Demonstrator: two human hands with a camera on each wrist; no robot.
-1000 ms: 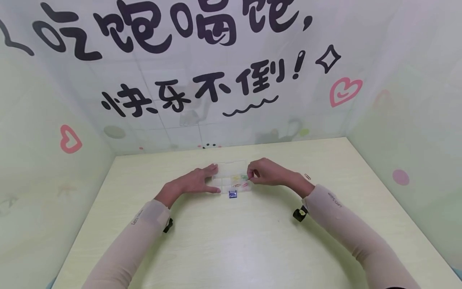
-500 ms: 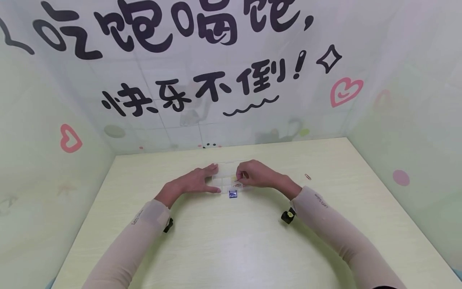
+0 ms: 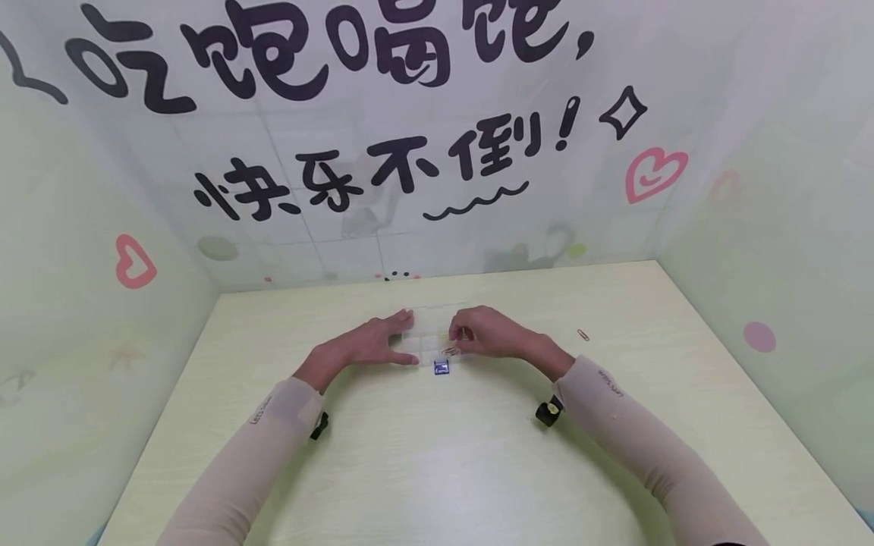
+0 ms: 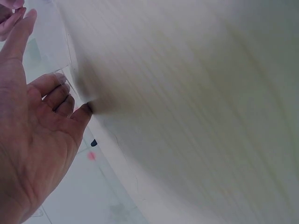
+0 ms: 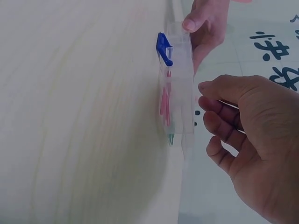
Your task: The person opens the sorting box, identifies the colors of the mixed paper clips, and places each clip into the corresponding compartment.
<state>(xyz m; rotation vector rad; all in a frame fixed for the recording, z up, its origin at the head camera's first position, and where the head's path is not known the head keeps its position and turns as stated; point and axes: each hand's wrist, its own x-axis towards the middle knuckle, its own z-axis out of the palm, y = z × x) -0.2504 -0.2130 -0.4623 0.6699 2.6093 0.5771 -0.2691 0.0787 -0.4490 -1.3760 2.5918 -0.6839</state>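
Observation:
A clear plastic compartment box (image 3: 429,343) stands on the table with its transparent lid (image 3: 437,316) folded back. My left hand (image 3: 365,343) steadies its left end, thumb at the near corner and fingers spread toward the lid. Over the right-hand compartments hovers my right hand (image 3: 493,332), fingers loosely bent; in the right wrist view nothing shows between thumb and fingertips. Reddish-brown paper clips (image 3: 449,351) lie in a front compartment just beside those fingertips. Through the box wall, pink paper clips (image 5: 165,103) and a green paper clip (image 5: 171,138) show. A blue latch (image 3: 441,368) sits at the front.
One loose paper clip (image 3: 583,334) lies on the pale wooden table (image 3: 437,455), right of the box. A printed white backdrop (image 3: 410,250) rises behind the table's far edge, with side panels left and right.
My right hand has moved left from the box's right edge to above the front compartment. The paper clip it pinched has been let go among the reddish-brown ones. My left hand stays put.

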